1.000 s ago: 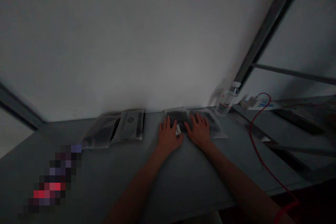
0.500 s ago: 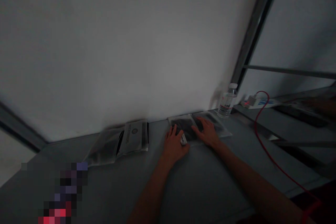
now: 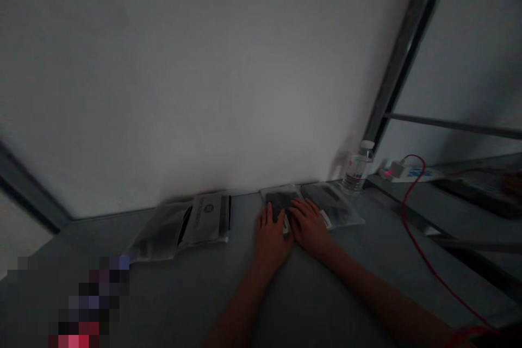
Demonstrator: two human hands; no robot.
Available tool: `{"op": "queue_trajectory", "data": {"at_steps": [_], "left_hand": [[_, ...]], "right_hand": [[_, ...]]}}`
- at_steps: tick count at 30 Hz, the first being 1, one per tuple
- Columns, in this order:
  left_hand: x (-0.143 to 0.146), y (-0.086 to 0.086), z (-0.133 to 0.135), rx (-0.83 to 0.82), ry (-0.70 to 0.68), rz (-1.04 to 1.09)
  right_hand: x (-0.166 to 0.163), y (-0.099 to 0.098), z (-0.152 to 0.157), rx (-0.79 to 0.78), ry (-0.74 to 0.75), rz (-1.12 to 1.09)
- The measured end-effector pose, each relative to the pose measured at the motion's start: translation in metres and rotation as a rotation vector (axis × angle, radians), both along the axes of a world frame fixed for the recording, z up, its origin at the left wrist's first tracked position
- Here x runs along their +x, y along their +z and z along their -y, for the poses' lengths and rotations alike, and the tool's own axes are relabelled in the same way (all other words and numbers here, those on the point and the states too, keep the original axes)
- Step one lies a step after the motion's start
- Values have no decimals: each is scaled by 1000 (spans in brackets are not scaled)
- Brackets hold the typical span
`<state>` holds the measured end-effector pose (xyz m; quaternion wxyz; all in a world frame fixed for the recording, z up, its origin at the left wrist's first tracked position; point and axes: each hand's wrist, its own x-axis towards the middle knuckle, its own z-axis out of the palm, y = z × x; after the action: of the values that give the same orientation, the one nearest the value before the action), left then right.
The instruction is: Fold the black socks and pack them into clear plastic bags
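Close by wall (image 3: 244, 92), clear bag (image 3: 281, 194) lies flat on surface (image 3: 183, 293), far edge facing wall. Left hand (image 3: 272, 242) and right hand (image 3: 312, 228) rest on it, fingers slightly apart, gripping nothing. Second bag (image 3: 339, 205) beside, long way slanting out from wall.

No wording can be made out in the dim light: a round emblem and blurred lettering mark a grey package (image 3: 203, 221); small white labels (image 3: 325, 219) on two bags (image 3: 345, 209) defy reading, as do dark print on a bottle (image 3: 358, 170) and blue marks on a white power strip (image 3: 406, 176).
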<state>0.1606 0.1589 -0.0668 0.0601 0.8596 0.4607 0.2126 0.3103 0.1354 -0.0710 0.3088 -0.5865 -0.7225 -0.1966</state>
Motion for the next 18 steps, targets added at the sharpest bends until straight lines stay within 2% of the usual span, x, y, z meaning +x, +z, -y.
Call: {"op": "queue_trajectory", "data": {"at_steps": [7, 11, 14, 16, 18], "left_hand": [[-1, 4, -2, -27, -9, 55], [-2, 12, -5, -28, 75, 347], [-4, 16, -9, -13, 184, 541], [-5, 17, -10, 6, 239, 590], [-6, 17, -10, 28, 253, 611]], "right_hand": [[-11, 2, -1, -81, 49, -30], [-18, 13, -6, -114, -26, -55], [-25, 19, -5, -41, -42, -135], [-29, 20, -1, 18, 72, -177], [-31, 19, 4, 20, 265, -168]]}}
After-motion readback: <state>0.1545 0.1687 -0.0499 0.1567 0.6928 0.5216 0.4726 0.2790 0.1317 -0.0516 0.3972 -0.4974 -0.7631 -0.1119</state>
